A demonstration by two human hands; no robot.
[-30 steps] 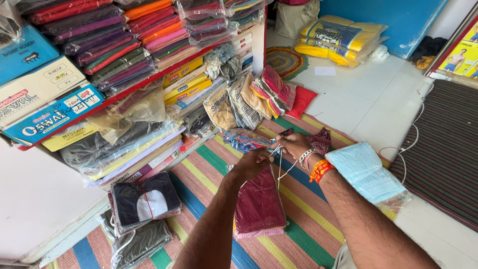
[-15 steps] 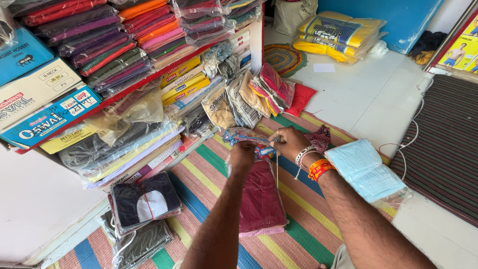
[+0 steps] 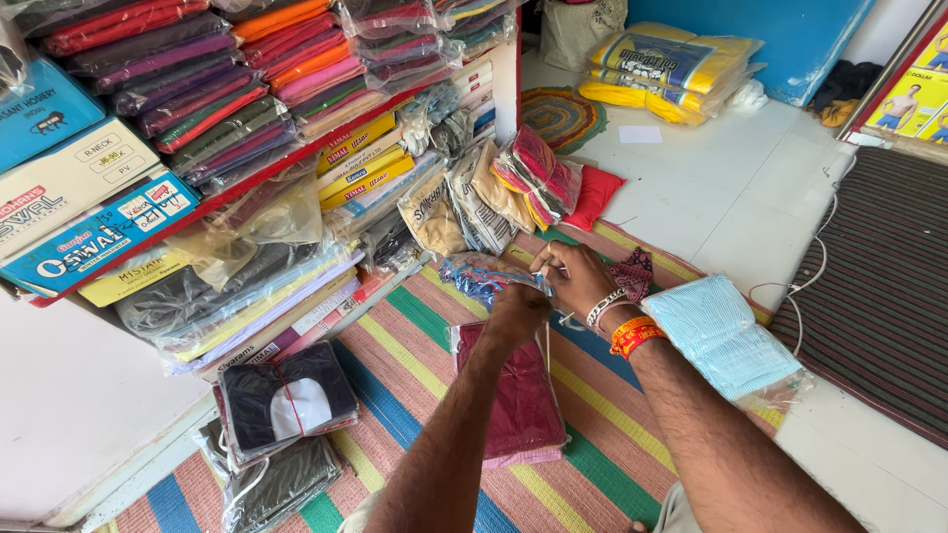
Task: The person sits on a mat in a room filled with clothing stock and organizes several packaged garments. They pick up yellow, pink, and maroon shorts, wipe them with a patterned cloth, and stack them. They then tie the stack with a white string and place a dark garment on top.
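Left hand (image 3: 515, 308) and right hand (image 3: 576, 278), close together, both pinch a blue patterned clear-wrapped packet (image 3: 476, 273) above a maroon garment packet (image 3: 521, 400) on the striped mat (image 3: 395, 355); light-blue packet (image 3: 721, 336) at the mat's right edge.

Glossy clear plastic packet (image 3: 484, 274); maroon cloth pack (image 3: 521, 400) in shiny wrap; coarse woven striped mat (image 3: 415, 345).

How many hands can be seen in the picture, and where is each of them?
2. The left hand grips a small clear packet above the striped mat. The right hand, just right of it, holds the same packet. No other person's hands show.
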